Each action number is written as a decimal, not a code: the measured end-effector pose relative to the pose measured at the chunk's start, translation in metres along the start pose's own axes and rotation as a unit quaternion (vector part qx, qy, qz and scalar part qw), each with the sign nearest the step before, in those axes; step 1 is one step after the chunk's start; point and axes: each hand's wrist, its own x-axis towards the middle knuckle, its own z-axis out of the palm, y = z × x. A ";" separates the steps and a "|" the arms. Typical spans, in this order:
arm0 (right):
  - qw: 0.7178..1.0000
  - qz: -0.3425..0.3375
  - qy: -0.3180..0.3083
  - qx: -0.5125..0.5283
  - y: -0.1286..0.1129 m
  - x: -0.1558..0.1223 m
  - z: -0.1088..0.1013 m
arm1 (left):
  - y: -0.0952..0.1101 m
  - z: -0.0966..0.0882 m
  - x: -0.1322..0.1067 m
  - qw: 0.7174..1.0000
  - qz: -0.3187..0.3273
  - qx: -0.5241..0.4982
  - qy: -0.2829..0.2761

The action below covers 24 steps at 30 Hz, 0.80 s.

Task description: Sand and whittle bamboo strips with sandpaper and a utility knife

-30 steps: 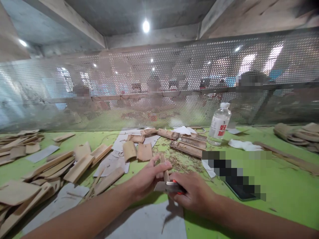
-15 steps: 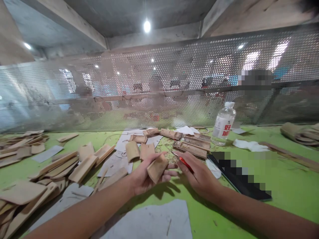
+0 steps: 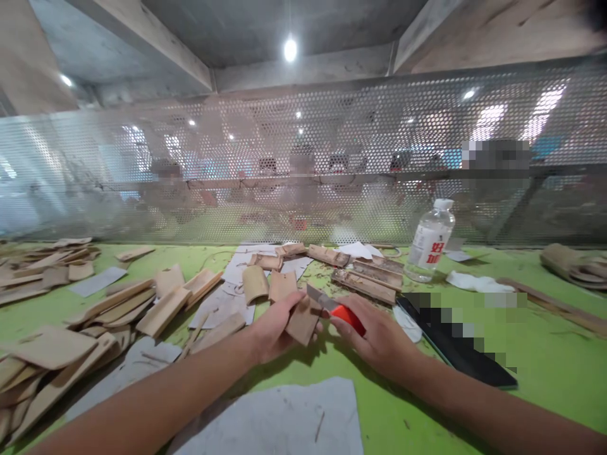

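My left hand (image 3: pixel 271 333) is closed around a small curved bamboo piece (image 3: pixel 301 323), thumb along its upper edge. My right hand (image 3: pixel 380 330) grips a red-handled knife (image 3: pixel 348 315). The flat grey blade points up and left, close over the far edge of the held piece; I cannot tell whether it touches. Just beyond my left hand lie a bamboo piece with a small hole (image 3: pixel 283 285) and an arched bamboo piece (image 3: pixel 255 284).
Piles of cut bamboo (image 3: pixel 52 347) cover the left side. Dark-faced bamboo strips (image 3: pixel 365 285) lie ahead. A plastic bottle (image 3: pixel 429 243), a phone-like black device (image 3: pixel 455 344) and paper sheets (image 3: pixel 270 417) rest on the green table. A perforated metal screen (image 3: pixel 265 202) stands behind.
The bamboo piece has been turned in my left hand, whose fingers have curled in around it. The knife has rotated so its broad blade shows, now over the piece. The view has shifted slightly.
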 end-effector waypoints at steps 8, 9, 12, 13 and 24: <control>0.999 0.035 -0.020 -0.022 0.002 0.000 0.001 | -0.006 -0.003 0.003 0.999 0.001 0.010 -0.045; 0.999 0.038 -0.019 -0.021 0.003 0.001 0.001 | -0.006 -0.003 0.002 0.999 0.001 0.016 -0.048; 0.998 0.049 -0.028 -0.023 0.005 0.002 0.000 | -0.005 -0.002 -0.001 0.998 0.005 0.045 -0.052; 0.998 0.050 -0.032 -0.022 0.006 0.003 0.000 | -0.005 -0.001 -0.003 0.997 0.009 0.057 -0.051; 0.999 0.021 -0.011 -0.038 0.009 0.003 -0.002 | -0.008 0.004 -0.006 0.984 0.058 0.152 -0.072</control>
